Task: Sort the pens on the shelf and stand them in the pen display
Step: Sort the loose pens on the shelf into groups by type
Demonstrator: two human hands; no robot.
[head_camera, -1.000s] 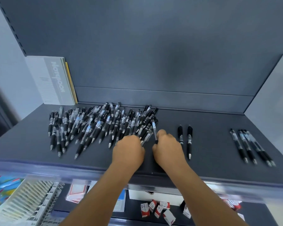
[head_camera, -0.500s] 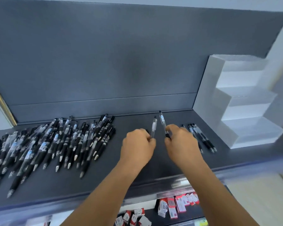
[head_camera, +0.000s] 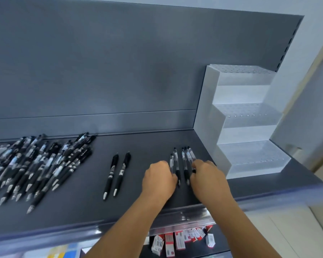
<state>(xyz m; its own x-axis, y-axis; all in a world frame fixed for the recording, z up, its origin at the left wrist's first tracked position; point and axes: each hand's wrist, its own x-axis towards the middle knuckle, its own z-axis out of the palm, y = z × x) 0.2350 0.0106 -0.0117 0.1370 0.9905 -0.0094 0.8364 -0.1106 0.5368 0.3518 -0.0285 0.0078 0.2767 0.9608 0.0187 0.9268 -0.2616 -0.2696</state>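
A big pile of mixed pens (head_camera: 37, 164) lies on the left of the dark grey shelf (head_camera: 147, 146). Two black pens (head_camera: 117, 174) lie side by side in the middle. A small group of clear-barrel pens (head_camera: 186, 159) lies just left of the white stepped pen display (head_camera: 250, 127), whose hole-dotted tiers hold nothing. My left hand (head_camera: 159, 180) is closed on a clear pen (head_camera: 172, 162) at the group's left side, low on the shelf. My right hand (head_camera: 208, 178) is closed on the lower ends of the clear pens at the group's right side.
The shelf's grey back panel (head_camera: 119, 71) rises right behind the pens. A clear rail (head_camera: 185, 215) runs along the front edge. Small red-and-white boxes (head_camera: 181, 239) lie on the shelf below. A white wall (head_camera: 306, 127) stands right of the display.
Each hand took a clear pen from the pile and carried it right to the clear-pen group beside the display. My view swung right, bringing the whole display into sight.
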